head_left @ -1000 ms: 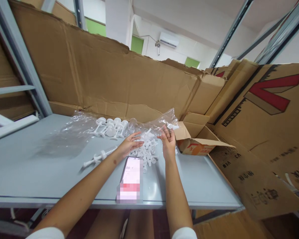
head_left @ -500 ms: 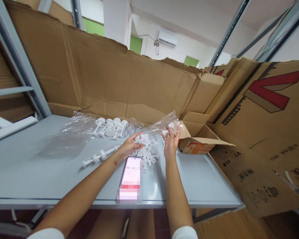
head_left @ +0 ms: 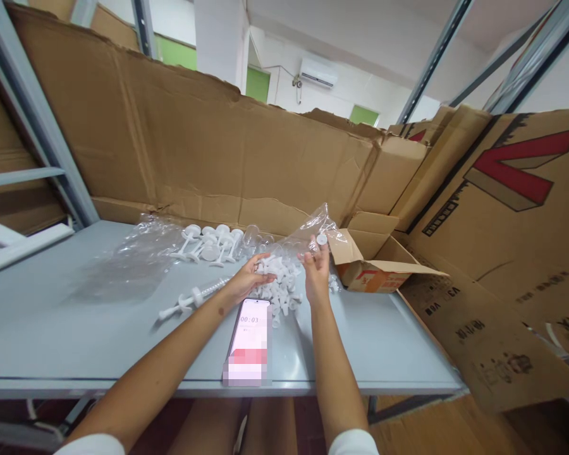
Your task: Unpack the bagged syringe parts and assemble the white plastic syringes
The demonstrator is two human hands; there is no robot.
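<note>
My left hand (head_left: 248, 280) reaches in from the left at a heap of small white plastic pieces (head_left: 279, 294). Its thumb and fingers are apart, with white pieces visible between and beyond them. My right hand (head_left: 317, 273) is raised just right of the heap, its fingers closed on a small white plastic piece with a round end (head_left: 321, 239). Behind the hands spreads a clear plastic bag (head_left: 318, 221), close to the right fingertips; whether they touch it I cannot tell. A phone (head_left: 251, 335) showing a timer lies in front of the heap.
White plunger-like parts (head_left: 211, 243) and clear cylinders (head_left: 252, 237) lie at the back. An assembled syringe-like piece (head_left: 189, 300) lies left of my left hand. Another clear bag (head_left: 133, 253) lies farther left. A small open carton (head_left: 374, 278) stands right; tall cardboard (head_left: 194, 145) closes off the back.
My right hand has moved slightly left, and the white piece in its fingers now shows its round end. The clear bag has shifted and crumpled. My left hand has hardly moved.
</note>
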